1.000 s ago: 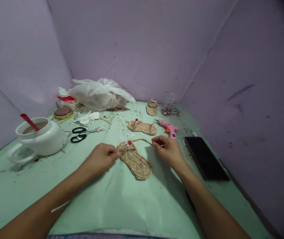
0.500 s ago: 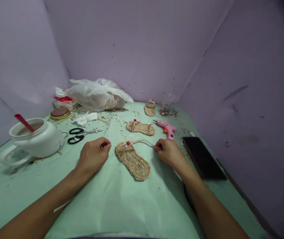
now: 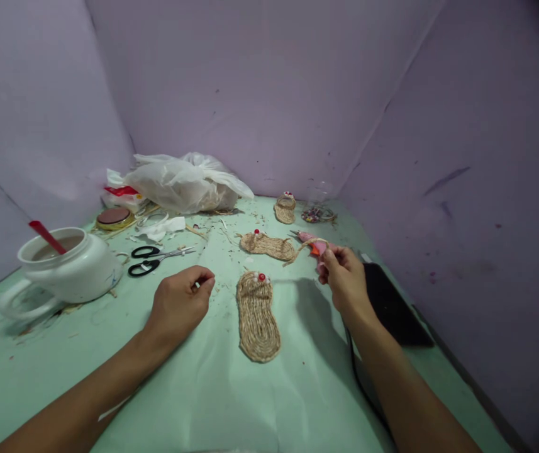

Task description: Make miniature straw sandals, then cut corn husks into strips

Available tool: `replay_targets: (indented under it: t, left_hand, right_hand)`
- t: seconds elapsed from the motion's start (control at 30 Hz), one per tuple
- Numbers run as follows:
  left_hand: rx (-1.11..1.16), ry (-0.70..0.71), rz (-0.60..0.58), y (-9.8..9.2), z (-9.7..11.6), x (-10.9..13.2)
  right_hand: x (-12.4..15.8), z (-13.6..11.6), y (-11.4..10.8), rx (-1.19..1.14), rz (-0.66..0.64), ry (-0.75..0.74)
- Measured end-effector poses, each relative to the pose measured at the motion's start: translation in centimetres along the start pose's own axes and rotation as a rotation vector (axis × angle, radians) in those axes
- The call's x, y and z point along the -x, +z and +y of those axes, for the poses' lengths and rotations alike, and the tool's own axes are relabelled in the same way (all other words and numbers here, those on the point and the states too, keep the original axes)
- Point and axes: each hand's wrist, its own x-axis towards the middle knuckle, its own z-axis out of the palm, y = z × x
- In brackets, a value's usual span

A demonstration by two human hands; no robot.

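Note:
In front of me a small woven straw slipper sole (image 3: 258, 321) lies flat, with a red bead and white beads on its strap near the far end. My right hand (image 3: 344, 274) is up to the right of it, thumb and fingers pinched on a strand of straw cord (image 3: 301, 248) that curves out to the left. Behind that hand lies a pink glue gun (image 3: 307, 238), partly covered. My left hand (image 3: 185, 296) rests left of the sole, fingers curled and thumb against the forefinger; anything between them is hidden. A second beaded slipper (image 3: 266, 245) lies beyond.
Black-handled scissors (image 3: 156, 259) and a white mug (image 3: 73, 270) with a red stick are at left. A black phone (image 3: 394, 308) lies right, under my forearm. Farther back are a plastic bag (image 3: 188, 182), another small slipper (image 3: 285, 209) and a container of beads (image 3: 317, 214).
My right hand has moved right and up with the cord, whose end has come away from the near slipper. That slipper has turned to point straighter away from me. My left hand barely moved.

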Motion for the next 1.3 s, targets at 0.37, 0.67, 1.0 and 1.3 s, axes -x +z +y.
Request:
replay_targets:
  t: [0.37,0.67,1.0,1.3]
  left_hand:
    - [0.213,0.359,-0.2,3.1,7.8,-4.1]
    - [0.699,0.086,-0.474,4.1,10.9,-7.1]
    - [0.945,-0.014,-0.451,2.7,8.6,-6.8]
    - [1.114,0.065,-0.001,-4.8,7.9,-7.5]
  right_hand:
    - [1.1,-2.3,0.3,-0.304,-0.069,-0.016]
    - [1.9,-2.6,0.6,-0.137,-0.164,-0.037]
    - [5.0,-1.9,2.3,0.657,-0.63,-0.018]
    - [4.8,-1.5,2.4,0.711,-0.599,-0.069]
